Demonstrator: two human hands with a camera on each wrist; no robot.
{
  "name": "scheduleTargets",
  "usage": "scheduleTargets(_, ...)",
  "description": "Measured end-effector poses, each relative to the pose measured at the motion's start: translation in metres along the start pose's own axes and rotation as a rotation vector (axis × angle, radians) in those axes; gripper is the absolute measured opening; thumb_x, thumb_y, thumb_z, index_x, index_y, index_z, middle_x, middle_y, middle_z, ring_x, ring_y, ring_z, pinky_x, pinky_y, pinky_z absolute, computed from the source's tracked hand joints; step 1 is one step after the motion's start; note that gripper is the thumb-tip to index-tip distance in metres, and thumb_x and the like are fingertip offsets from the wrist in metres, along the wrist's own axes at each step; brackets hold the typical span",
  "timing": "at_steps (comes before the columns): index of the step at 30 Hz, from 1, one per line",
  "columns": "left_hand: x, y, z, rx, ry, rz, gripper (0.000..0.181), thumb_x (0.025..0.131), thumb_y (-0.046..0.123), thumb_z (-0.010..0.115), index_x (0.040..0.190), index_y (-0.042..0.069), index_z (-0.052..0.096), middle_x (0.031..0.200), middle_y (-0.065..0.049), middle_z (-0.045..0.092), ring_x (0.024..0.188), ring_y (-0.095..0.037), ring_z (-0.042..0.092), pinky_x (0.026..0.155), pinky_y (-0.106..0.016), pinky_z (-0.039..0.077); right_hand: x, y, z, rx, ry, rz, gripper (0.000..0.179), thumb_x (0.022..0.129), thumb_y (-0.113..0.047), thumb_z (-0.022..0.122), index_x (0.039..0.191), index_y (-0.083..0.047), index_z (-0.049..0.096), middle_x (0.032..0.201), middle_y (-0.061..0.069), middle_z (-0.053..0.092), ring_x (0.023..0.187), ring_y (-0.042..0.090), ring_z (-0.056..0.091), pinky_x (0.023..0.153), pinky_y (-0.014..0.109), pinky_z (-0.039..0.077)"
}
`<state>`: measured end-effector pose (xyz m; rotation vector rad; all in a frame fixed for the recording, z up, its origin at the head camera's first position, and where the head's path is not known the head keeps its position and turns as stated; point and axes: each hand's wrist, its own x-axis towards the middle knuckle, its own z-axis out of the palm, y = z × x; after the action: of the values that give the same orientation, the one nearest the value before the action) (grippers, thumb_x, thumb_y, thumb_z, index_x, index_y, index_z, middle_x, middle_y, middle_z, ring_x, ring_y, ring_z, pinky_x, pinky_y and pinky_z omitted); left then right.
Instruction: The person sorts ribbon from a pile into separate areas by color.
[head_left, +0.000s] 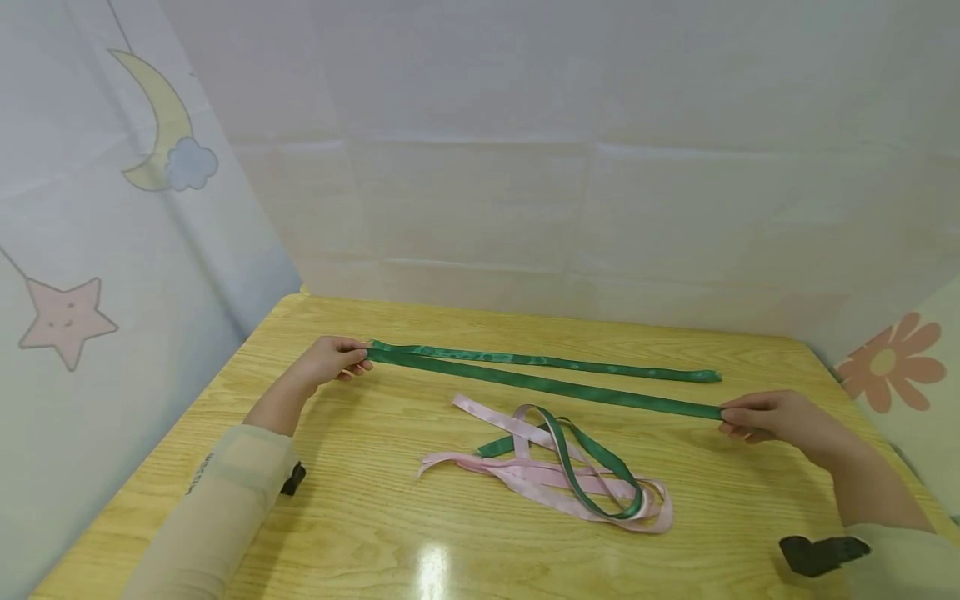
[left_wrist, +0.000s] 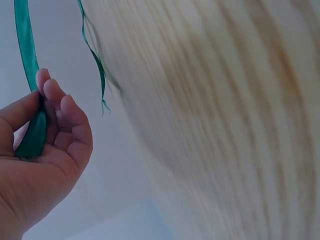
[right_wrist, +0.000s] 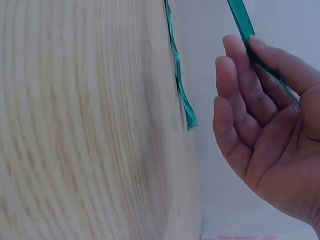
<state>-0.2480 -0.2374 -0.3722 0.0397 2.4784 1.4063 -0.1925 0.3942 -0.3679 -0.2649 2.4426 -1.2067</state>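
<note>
A green satin ribbon point(head_left: 543, 385) is stretched straight between the two hands, above the table. The left hand point(head_left: 335, 360) pinches one end between thumb and fingertips; in the left wrist view a short tail of the ribbon point(left_wrist: 33, 135) lies against the palm. At the other end the right hand point(head_left: 772, 421) pinches it between thumb and forefinger, and a frayed tip of the ribbon point(right_wrist: 289, 92) shows by that palm. Just behind it, a second green ribbon point(head_left: 517, 359) lies lengthwise on the table.
Nearer the person, pink ribbon point(head_left: 536, 497) and another green ribbon point(head_left: 607, 457) lie looped together on the wooden table point(head_left: 360, 533). Behind the table stands a pale wall covering point(head_left: 465, 192). A printed side sheet point(head_left: 225, 242) borders the left.
</note>
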Motion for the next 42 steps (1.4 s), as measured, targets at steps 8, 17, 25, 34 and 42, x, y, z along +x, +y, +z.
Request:
scheduleTargets(8,0.003,-0.005,-0.002,-0.002,0.037,0.005,0.039,0.097,0.019,0.051,0.128,-0.005,0.051,0.095,-0.007,0.067,0.093,-0.028,0.060,0.080,-0.038,0.048,0.000,0.012,-0.009,0.119,0.024,-0.020,0.033,0.099,-0.020,0.048,0.115,0.007,0.057,0.097,0.008,0.065,0.089,0.019,0.063,0.076,0.031,0.051)
scheduleTargets(17,0.002,-0.007,-0.007,-0.022,0.120,-0.042,0.042,0.091,0.031,0.060,0.118,-0.003,0.059,0.094,-0.006,0.066,0.096,-0.030,0.057,0.084,-0.038,0.047,0.001,0.021,-0.011,0.243,0.113,-0.018,0.022,0.098,-0.020,0.049,0.100,-0.002,0.062,0.087,0.003,0.061,0.083,0.019,0.060,0.073,0.030,0.050)
scheduleTargets(25,0.006,-0.005,-0.012,-0.055,0.142,-0.070,0.042,0.098,0.025,0.049,0.128,-0.003,0.051,0.098,-0.005,0.067,0.100,-0.030,0.056,0.086,-0.038,0.046,0.008,0.020,-0.015,0.339,0.136,-0.051,0.019,0.098,-0.019,0.048,0.099,-0.026,0.065,0.091,-0.004,0.066,0.083,0.011,0.063,0.072,0.025,0.051)
scheduleTargets(34,0.010,-0.002,-0.014,-0.071,0.194,-0.089,0.041,0.094,0.028,0.056,0.124,-0.001,0.054,0.105,-0.007,0.061,0.107,-0.032,0.051,0.089,-0.038,0.044,0.014,0.011,-0.015,0.386,0.209,0.044,0.012,0.095,-0.027,0.055,0.093,-0.029,0.066,0.086,-0.010,0.065,0.080,0.007,0.062,0.071,0.023,0.051)
scheduleTargets(42,0.014,-0.005,-0.014,-0.081,0.176,-0.092,0.040,0.097,0.023,0.051,0.127,-0.002,0.052,0.100,-0.005,0.066,0.102,-0.029,0.055,0.085,-0.034,0.047,0.020,0.014,-0.014,0.418,0.246,0.084,0.008,0.092,-0.030,0.059,0.089,-0.033,0.066,0.084,-0.012,0.066,0.079,0.007,0.063,0.070,0.024,0.051)
